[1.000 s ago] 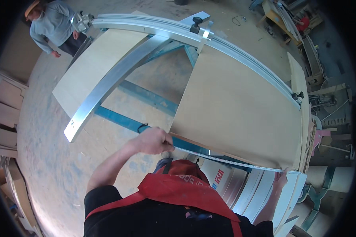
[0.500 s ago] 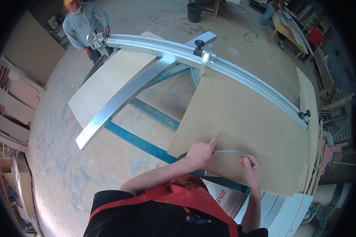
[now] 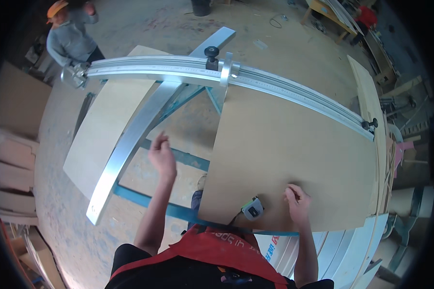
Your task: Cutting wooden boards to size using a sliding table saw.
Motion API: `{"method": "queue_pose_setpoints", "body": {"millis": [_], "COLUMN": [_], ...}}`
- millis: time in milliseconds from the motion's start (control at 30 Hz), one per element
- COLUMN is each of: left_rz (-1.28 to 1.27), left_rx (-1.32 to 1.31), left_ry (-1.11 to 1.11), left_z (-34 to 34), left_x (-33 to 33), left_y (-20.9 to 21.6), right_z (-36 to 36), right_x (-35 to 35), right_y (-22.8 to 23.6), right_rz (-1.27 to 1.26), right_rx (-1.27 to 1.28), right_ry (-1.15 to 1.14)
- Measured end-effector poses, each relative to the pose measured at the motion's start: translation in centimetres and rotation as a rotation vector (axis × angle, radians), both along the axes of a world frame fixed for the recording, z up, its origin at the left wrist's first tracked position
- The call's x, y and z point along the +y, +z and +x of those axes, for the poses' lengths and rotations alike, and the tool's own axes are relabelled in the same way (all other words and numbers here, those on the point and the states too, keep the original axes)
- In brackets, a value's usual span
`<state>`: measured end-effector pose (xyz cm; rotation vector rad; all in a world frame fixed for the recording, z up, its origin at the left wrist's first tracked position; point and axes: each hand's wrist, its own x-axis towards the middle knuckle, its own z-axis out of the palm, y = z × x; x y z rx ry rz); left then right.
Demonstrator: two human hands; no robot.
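A large brown board lies on the saw table in front of me. Raised to the left of it, over the gap in the blue frame, my left hand is empty, its fingers loosely bent and apart. Above the board's near right part, my right hand is closed with thumb and fingertips together; whatever they may hold is too small to make out. Between my arms a tape measure with a grey and green case rests near the board's front edge, a dark strap beside it.
A silver fence rail with black knobs crosses the far side. The metal bar slants beside a pale panel at left. Blue frame beams span the gap. At far left, another person stands with a hand raised.
My left hand has let go of the tape measure, now lying on the board, and moved left. The white strip between my hands is gone. The other person has raised a hand.
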<state>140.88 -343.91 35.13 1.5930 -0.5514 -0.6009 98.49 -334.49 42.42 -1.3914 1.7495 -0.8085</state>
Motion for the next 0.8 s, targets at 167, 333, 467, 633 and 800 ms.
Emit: {"method": "queue_pose_setpoints", "body": {"millis": [167, 333, 467, 633, 800], "left_rz": [-0.004, 0.002, 0.049, -0.036, -0.273], "left_rx": [0.255, 0.279, 0.356, 0.112, -0.534], "left_ry": [0.062, -0.111, -0.145, -0.186, -0.434], "left_z": [2.5, -7.9, -6.0, -1.4, 2.1], "left_x": [-9.8, -12.7, -14.3, -18.2, -29.9], "left_y": [-11.1, -12.6, -13.5, -12.4, -3.0], "right_z": [3.7, 4.4, 4.5, 4.4, 5.0], "right_x": [-5.6, -9.0, -9.8, -10.6, -12.6], "right_y": [-4.8, -6.8, -7.2, -7.7, -5.9], "right_rz": [-0.045, -0.119, -0.071, -0.093, 0.015], "right_rx": [-0.017, 0.053, 0.072, 0.084, 0.085], "right_ry": [-0.301, -0.360, -0.401, -0.399, -0.391]}}
